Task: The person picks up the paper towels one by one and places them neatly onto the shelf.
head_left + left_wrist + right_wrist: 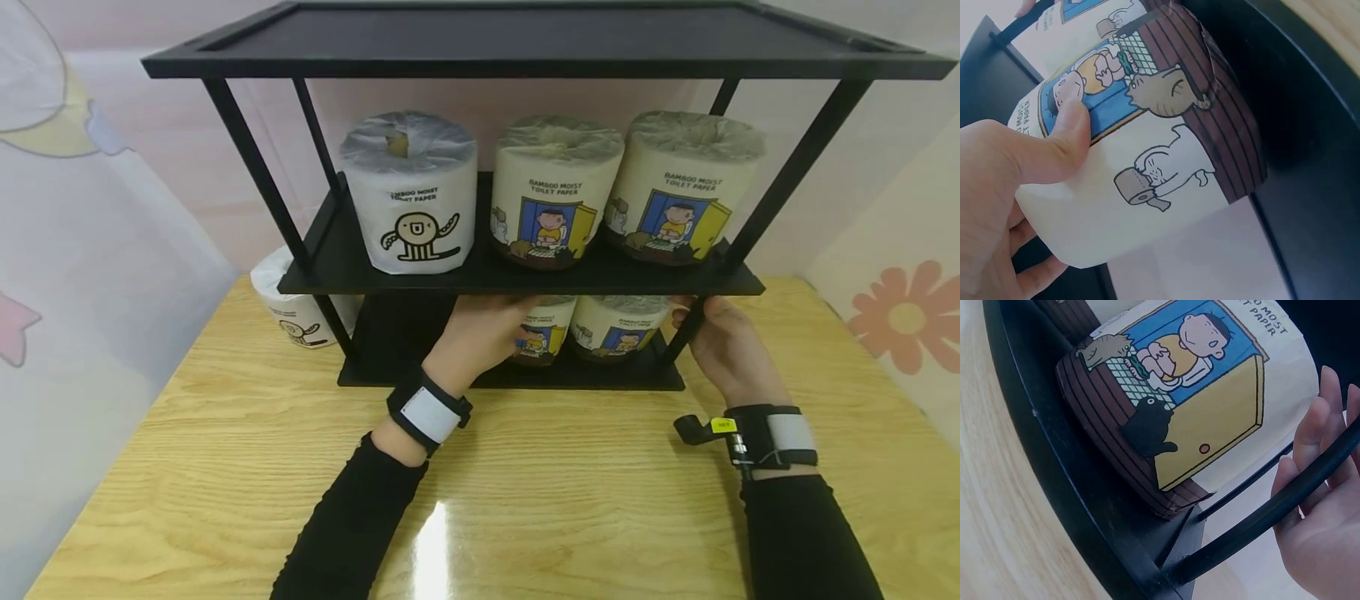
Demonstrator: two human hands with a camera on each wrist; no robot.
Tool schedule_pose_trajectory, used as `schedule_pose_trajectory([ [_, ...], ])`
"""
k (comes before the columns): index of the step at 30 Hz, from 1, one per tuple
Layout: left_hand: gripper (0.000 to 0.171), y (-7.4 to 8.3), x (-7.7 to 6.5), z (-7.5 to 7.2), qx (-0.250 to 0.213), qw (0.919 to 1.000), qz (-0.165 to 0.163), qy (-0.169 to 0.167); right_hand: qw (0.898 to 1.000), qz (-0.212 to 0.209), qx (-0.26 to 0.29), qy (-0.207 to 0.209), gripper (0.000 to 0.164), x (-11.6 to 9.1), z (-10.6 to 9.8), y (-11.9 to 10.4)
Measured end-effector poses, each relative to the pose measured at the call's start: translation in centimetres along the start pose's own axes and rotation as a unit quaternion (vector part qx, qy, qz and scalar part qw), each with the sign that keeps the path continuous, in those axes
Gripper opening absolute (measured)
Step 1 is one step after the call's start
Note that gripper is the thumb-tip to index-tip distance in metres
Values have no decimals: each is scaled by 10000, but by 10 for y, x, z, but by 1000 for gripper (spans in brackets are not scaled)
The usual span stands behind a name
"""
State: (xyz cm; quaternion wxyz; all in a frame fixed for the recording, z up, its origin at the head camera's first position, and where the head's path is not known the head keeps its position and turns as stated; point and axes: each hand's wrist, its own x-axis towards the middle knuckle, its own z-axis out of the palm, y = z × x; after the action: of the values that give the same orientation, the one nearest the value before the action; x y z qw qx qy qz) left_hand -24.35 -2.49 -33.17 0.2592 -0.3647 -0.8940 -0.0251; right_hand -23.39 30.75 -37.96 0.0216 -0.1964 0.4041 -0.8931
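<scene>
On the lower shelf of a black rack [405,333], two wrapped toilet paper rolls [618,327] with a cartoon print stand side by side. My left hand [480,337] reaches under the upper shelf and grips the left one of them, a toilet paper roll [1166,137]. Its thumb lies on the printed front, while the other fingers go round the side. By the rack's right post, my right hand [731,346] has its fingers loosely extended behind the post [1285,500]. Their tips are close to the right-hand roll [1210,387]; whether they touch it I cannot tell.
The upper shelf [480,283] bears a white roll [416,204] and two cartoon-printed rolls [551,204]. Another white roll [300,312] stands on the wooden table [562,500], left of the rack. Slanted posts [258,171] frame the sides.
</scene>
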Motion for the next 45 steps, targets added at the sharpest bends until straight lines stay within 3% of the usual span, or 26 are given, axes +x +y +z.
schedule_pose_trajectory([
  [6, 60, -1, 0, 10, 136, 9995, 65, 260, 9996, 116, 192, -194, 26, 0, -2, -2],
  [13, 64, -1, 0, 14, 128, 9993, 77, 328, 9996, 112, 141, -225, 26, 0, -2, -2],
  [37, 65, 2, 3, 13, -320, 9994, 45, -153, 9997, 149, 79, -201, 26, 0, -3, -3],
  [45, 64, 6, 2, 13, 47, 9996, -15, -296, 9994, 125, 260, -174, 23, -1, -1, -3],
])
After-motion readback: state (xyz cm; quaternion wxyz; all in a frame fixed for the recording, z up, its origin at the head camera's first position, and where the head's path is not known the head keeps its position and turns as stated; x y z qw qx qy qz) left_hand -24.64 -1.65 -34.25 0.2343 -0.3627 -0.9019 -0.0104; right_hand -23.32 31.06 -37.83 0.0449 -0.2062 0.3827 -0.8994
